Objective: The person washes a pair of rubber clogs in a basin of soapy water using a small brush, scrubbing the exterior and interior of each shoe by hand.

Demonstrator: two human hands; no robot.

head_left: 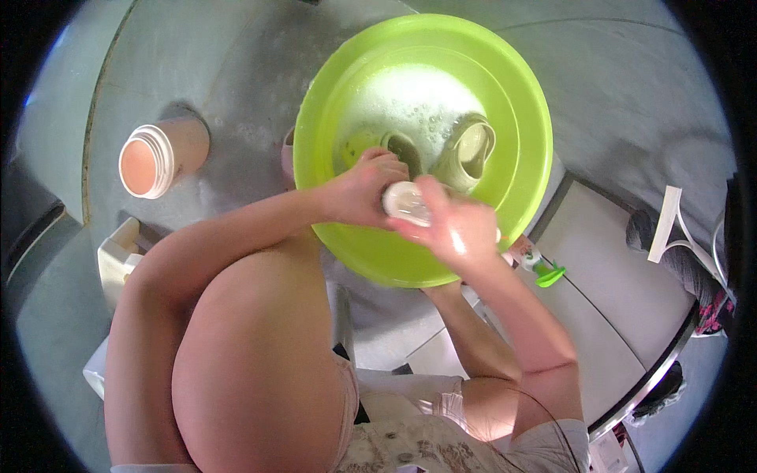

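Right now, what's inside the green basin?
The green basin holds foamy water and two pale shoes, partly sunk. Both hands cover its near side, so anything beneath them is hidden.

Bare forearms without sleeves, bare knees, pale floral-patterned fabric at the lap, light shorts
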